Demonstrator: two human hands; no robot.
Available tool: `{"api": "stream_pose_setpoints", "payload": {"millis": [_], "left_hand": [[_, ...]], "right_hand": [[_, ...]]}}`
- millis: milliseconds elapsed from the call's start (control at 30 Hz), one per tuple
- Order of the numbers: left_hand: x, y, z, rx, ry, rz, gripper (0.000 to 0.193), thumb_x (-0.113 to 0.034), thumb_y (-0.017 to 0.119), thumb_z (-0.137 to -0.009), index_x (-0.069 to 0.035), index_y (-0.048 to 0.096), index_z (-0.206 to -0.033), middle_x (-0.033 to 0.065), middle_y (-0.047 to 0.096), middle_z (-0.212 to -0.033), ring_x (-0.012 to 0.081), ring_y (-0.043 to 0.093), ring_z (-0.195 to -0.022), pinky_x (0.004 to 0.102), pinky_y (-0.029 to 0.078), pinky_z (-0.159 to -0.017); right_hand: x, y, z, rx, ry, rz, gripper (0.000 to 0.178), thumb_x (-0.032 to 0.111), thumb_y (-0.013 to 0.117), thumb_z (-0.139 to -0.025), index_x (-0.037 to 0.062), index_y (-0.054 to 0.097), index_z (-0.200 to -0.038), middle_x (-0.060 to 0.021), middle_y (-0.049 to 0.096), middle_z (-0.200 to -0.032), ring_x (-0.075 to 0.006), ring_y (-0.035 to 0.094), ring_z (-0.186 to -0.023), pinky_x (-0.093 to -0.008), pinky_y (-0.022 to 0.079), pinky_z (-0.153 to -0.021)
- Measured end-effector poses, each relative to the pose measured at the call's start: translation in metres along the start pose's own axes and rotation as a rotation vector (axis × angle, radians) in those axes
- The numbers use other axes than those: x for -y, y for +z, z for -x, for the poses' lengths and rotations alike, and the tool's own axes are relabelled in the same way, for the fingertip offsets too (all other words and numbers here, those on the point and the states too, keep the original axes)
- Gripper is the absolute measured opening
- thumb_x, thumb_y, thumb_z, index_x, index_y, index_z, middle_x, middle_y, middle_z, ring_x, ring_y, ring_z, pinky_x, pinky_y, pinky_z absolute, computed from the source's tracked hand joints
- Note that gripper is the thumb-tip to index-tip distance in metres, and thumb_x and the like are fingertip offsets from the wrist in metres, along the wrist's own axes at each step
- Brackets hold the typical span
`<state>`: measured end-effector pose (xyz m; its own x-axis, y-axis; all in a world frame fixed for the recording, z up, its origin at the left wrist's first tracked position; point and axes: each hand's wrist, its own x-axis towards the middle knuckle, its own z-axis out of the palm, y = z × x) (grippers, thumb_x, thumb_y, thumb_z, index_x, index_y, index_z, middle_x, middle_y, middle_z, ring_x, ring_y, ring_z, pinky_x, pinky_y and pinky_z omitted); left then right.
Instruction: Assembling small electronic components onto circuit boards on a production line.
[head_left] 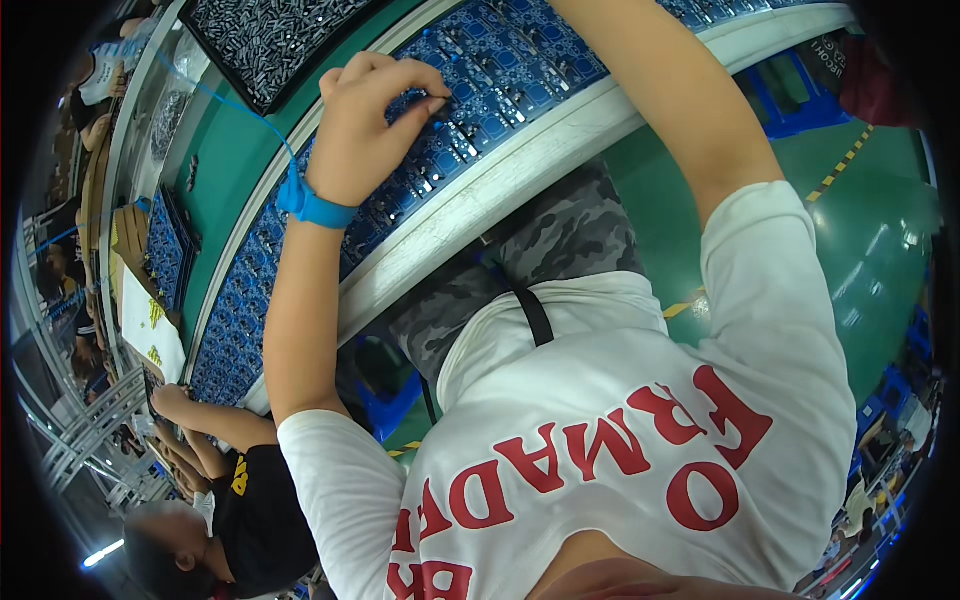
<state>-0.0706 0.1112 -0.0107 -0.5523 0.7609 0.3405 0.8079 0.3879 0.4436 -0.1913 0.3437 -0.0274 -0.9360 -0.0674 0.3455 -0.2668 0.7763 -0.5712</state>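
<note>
My left hand (372, 125) is over a row of blue circuit boards (490, 75). Its thumb and index finger are pinched together just above the boards; whatever may be between them is too small to make out. A blue wrist strap (322, 208) with a thin cord circles that wrist. My right arm (660, 85) reaches across the boards and leaves the picture at the top, so the right hand is out of sight. Beyond my left hand stands a black tray (222, 68) full of small dark cylindrical parts (285, 40), which look like capacitors.
A pale rail (490, 185) edges the line on my side. Further left lie stacked blue boards (172, 250) and a white sheet (150, 325). A co-worker in a black shirt (262, 510) reaches to the line there. Blue stools (790, 95) stand on the green floor.
</note>
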Motion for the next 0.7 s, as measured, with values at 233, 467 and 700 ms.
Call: {"api": "stream_pose_setpoints", "payload": {"millis": [233, 467, 700], "left_hand": [[0.002, 0.004, -0.001, 0.079, 0.080, -0.124, 0.018, -0.003, 0.072, -0.076, -0.018, 0.070, -0.087, -0.0041, 0.065, -0.082, 0.0181, 0.056, -0.089, 0.0391, 0.032, -0.089], [0.007, 0.008, -0.002, 0.067, 0.104, -0.073, 0.019, -0.002, 0.072, -0.076, -0.018, 0.073, -0.086, -0.0057, 0.068, -0.082, 0.0179, 0.056, -0.091, 0.0376, 0.032, -0.090], [0.016, 0.010, -0.003, 0.063, 0.138, -0.022, 0.018, -0.003, 0.073, -0.076, -0.018, 0.075, -0.086, -0.0060, 0.069, -0.083, 0.0178, 0.055, -0.092, 0.0365, 0.032, -0.090]], "right_hand": [[0.007, 0.004, 0.003, -0.126, 0.038, -0.017, 0.019, 0.020, 0.060, -0.079, 0.0068, 0.074, -0.077, -0.0203, 0.070, -0.084, -0.0379, 0.068, -0.081, -0.0459, 0.054, -0.075], [0.008, -0.001, 0.005, -0.157, 0.047, -0.118, 0.020, 0.019, 0.060, -0.079, 0.0045, 0.073, -0.076, -0.0213, 0.069, -0.082, -0.0378, 0.068, -0.080, -0.0443, 0.054, -0.075], [0.005, -0.003, 0.006, -0.157, 0.009, -0.139, 0.020, 0.020, 0.062, -0.077, 0.0032, 0.073, -0.076, -0.0208, 0.069, -0.081, -0.0361, 0.068, -0.079, -0.0431, 0.054, -0.073]]}}
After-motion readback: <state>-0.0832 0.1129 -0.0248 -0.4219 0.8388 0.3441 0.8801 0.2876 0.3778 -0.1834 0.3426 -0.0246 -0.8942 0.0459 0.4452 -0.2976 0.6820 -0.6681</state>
